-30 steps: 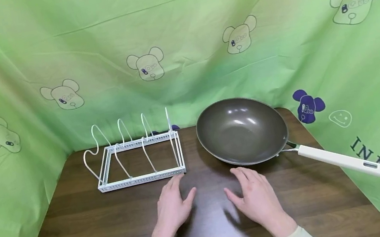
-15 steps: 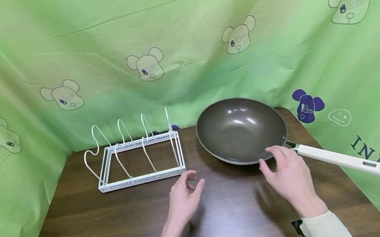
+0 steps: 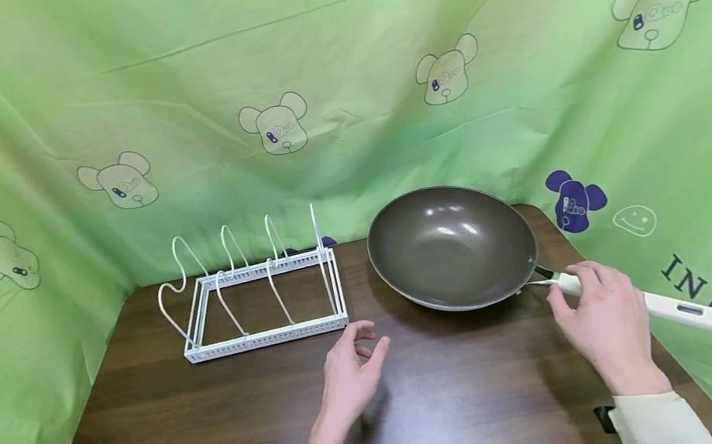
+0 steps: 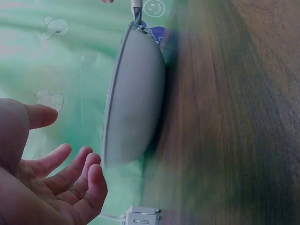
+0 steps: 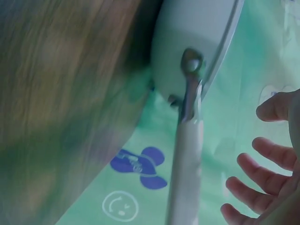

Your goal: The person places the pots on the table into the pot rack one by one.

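Observation:
A dark wok [image 3: 452, 249] sits on the table at the back right in the head view, its white handle [image 3: 682, 310] pointing to the lower right. Over the near part of that handle hovers my right hand [image 3: 606, 321], hiding some of it. The right wrist view shows a gap between the handle [image 5: 184, 173] and the loosely spread fingers [image 5: 260, 173]. My left hand [image 3: 351, 372] holds nothing, its fingers relaxed, just in front of the right corner of a white wire rack [image 3: 265, 338]. In the left wrist view its fingers [image 4: 70, 180] are apart from the wok [image 4: 136, 98].
The brown wooden table [image 3: 208, 435] ends at a green curtain [image 3: 339, 36] printed with bear heads, behind and on both sides. The wok's handle reaches past the table's right edge. Upright loops stand along the rack.
My right hand has moved right, from in front of the wok to over its handle. The left hand has shifted slightly right. Wok and rack stay in place.

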{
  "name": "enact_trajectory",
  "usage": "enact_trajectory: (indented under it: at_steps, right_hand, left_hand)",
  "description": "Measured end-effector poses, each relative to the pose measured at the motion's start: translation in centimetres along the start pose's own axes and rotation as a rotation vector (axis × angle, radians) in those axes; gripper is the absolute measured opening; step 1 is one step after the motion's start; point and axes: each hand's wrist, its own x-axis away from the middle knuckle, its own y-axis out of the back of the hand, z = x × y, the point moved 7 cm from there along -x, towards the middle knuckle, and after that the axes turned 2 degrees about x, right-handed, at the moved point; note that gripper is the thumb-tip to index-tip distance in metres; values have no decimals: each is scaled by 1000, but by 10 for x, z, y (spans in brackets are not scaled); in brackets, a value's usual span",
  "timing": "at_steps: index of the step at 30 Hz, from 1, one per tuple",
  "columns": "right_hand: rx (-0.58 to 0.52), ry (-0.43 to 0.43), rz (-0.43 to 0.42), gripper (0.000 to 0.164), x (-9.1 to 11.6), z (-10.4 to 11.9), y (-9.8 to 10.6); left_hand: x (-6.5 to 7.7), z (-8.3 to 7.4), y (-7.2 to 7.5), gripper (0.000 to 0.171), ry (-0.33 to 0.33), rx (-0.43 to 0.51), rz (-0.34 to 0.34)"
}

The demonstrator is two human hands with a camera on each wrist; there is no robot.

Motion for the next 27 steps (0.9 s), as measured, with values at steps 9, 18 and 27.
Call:
enact_trajectory:
  at_steps: [9, 18, 27]
  right_hand:
    - [72, -21, 68, 39, -1, -27, 4]
    - [184, -174, 313, 55, 6, -62, 6]
    - [215, -199, 412, 69, 15, -78, 7]
  left_hand:
    - [0, 3, -5, 26, 19, 81, 14]
    - [1, 5, -23, 26, 50, 134, 43]
    - [1, 5, -29, 24, 53, 130, 56]
